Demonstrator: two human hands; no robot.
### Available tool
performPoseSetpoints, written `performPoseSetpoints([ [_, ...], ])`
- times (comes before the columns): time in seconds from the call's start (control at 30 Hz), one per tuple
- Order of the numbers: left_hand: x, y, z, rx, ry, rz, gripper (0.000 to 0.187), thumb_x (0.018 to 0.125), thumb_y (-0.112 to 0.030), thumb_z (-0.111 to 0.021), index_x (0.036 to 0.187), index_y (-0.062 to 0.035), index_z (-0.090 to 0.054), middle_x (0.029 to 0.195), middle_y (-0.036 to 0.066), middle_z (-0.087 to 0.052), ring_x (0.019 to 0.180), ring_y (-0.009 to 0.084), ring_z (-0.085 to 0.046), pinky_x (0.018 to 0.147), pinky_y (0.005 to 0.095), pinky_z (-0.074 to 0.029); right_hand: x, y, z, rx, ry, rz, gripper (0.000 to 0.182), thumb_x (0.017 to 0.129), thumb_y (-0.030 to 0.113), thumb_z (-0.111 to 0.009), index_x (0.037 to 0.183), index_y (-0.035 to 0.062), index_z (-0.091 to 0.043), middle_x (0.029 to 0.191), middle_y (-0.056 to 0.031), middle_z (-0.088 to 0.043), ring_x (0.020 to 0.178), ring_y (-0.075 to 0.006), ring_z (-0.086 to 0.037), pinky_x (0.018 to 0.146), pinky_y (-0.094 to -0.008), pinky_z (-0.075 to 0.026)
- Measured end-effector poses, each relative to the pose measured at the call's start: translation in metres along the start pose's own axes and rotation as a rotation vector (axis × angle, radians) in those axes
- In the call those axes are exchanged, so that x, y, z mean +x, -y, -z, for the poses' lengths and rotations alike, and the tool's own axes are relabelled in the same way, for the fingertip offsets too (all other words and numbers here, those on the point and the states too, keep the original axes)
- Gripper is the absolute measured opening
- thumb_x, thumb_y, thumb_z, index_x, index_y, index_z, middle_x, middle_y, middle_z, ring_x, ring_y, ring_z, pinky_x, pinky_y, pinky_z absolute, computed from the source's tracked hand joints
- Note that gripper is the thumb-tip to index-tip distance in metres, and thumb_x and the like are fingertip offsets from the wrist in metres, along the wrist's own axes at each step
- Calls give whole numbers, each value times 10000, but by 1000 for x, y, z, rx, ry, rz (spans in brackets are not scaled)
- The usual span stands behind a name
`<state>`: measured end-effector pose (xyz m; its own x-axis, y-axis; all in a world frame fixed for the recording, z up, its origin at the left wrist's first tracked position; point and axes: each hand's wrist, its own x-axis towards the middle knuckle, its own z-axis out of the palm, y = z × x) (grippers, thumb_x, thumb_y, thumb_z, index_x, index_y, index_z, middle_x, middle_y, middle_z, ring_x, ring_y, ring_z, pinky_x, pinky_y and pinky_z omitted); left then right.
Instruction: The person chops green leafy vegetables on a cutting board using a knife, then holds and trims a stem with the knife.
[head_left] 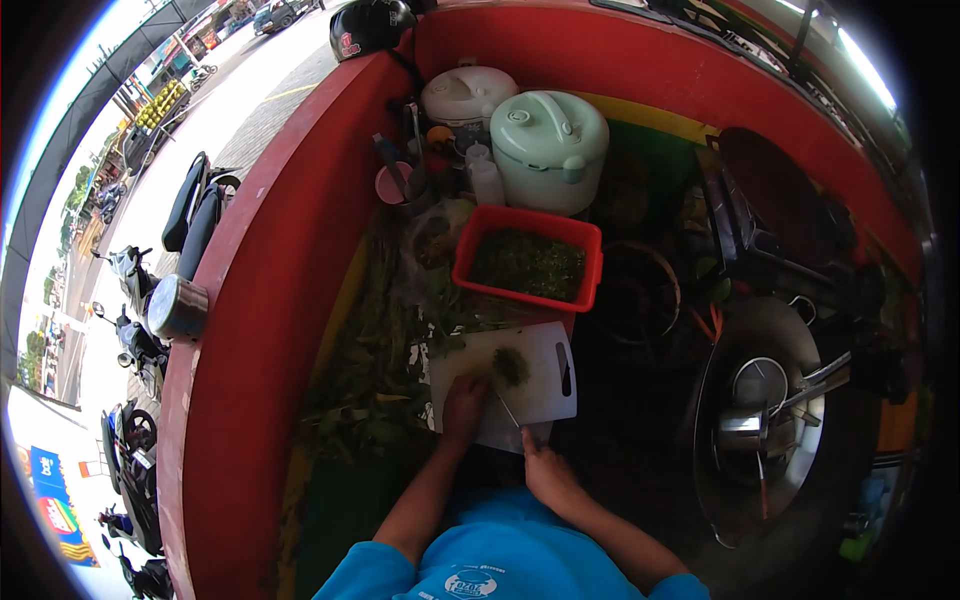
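Currently the board (542,352) lies just before the red tub (592,276). On it rests the left hand (465,405), whether pinching anything I cannot tell; the right hand (546,472) grips the knife (508,408) near chopped greens (510,367). If the board slips, the knife could nick the left hand, whose fingertips are hard to make out.

One knife (507,408), one board (545,350), two lidded containers (550,165), perhaps two bottles (487,186).
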<state>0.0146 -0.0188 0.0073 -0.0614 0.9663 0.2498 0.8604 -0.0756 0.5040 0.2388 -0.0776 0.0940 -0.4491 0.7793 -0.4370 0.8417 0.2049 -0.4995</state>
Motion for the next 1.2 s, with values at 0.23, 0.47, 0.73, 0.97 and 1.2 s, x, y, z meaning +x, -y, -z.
performPoseSetpoints([
  [0.23,5,-2,-1,3,-6,40,239,850,-103,-671,1071,-63,-752,967,162,-668,969,371,-638,865,465,-544,11,8,15,-1,39,23,666,947,36,-478,1591,-23,-320,1046,-354,-675,872,-479,-730,774,-550,-610],
  [0.47,6,-7,4,11,-23,4,181,846,-110,-676,1006,-58,-745,955,156,-661,963,359,-637,857,464,-546,-11,15,25,5,54,12,613,981,51,-441,1573,-66,-333,1066,-367,-668,909,-517,-702,820,-573,-584],
  [0.73,7,-11,8,12,-36,11,154,857,-114,-669,982,-55,-736,951,157,-664,967,359,-637,859,464,-545,8,9,10,-4,62,11,618,971,33,-435,1572,-68,-334,1013,-359,-682,904,-514,-708,824,-573,-587],
  [0.97,10,-10,7,-7,-39,37,151,856,-115,-670,979,-57,-735,915,156,-668,938,366,-643,851,468,-546,5,17,21,-2,24,11,643,964,43,-462,1580,-64,-313,994,-345,-685,865,-493,-717,782,-552,-601],
  [1.2,10,-7,4,40,-32,5,111,818,-96,-665,911,-49,-704,895,160,-648,923,363,-634,826,481,-545,-11,22,21,22,80,1,645,958,28,-468,1578,-70,-315,1042,-369,-670,907,-516,-703,819,-575,-586],
])
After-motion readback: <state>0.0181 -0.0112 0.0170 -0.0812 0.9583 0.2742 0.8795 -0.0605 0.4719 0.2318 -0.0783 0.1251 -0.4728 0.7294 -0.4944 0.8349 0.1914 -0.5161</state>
